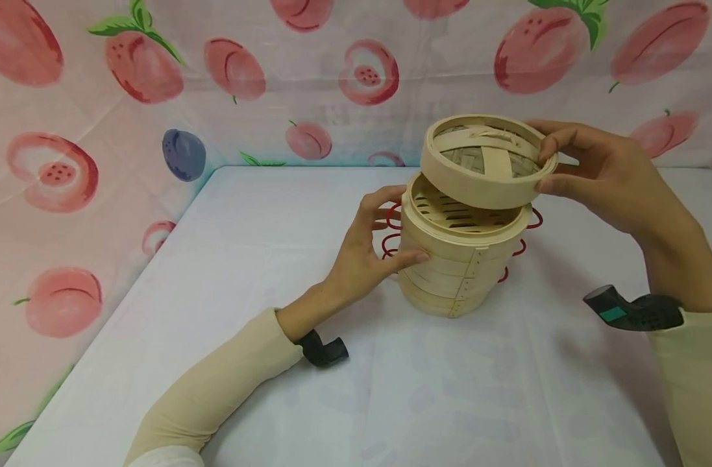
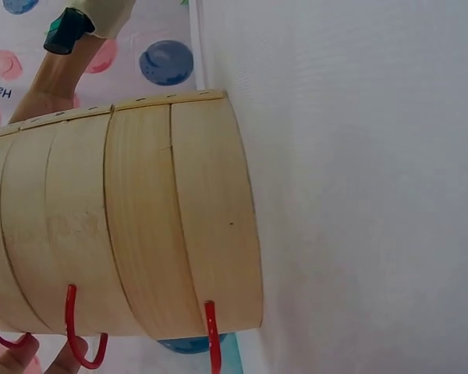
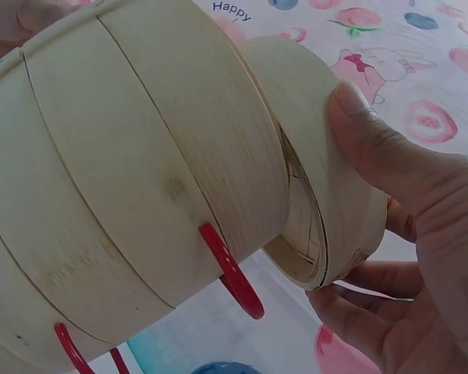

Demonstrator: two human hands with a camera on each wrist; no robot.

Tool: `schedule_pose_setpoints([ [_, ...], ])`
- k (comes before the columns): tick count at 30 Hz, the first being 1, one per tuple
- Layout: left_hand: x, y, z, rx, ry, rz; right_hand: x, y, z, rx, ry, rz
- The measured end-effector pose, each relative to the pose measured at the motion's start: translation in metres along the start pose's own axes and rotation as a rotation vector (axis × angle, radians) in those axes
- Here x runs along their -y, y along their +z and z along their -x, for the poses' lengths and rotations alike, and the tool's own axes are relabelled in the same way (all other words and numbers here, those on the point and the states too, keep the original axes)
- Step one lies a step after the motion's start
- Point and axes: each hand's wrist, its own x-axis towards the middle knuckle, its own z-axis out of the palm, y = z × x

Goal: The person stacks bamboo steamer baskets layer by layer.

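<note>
A stacked bamboo steamer (image 1: 449, 272) with red loop handles stands on the table, its slatted top tier partly uncovered. My left hand (image 1: 367, 250) grips its left side, thumb on the front wall and fingers round the back near the red handles. With my right hand (image 1: 601, 172) I hold the round woven lid (image 1: 478, 185) by its right rim, tilted over the top tier. In the right wrist view the thumb lies on the outside of the lid (image 3: 347, 195), with the fingers on its other side. The left wrist view shows the stacked tiers (image 2: 140, 226) from close by.
A white cloth covers the table (image 1: 274, 259). Behind it and along the left hangs a pink curtain (image 1: 309, 71) printed with fruit. Black cameras (image 1: 326, 350) are strapped at both wrists.
</note>
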Motion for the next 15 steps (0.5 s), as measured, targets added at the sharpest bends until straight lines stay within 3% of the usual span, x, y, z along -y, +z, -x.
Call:
schedule_pose_setpoints([
  [15,-0.0028,-0.0025,-0.0036,-0.008,0.010,-0.006,0.0017,0.0021,0.0015,0.081,0.008,0.005],
])
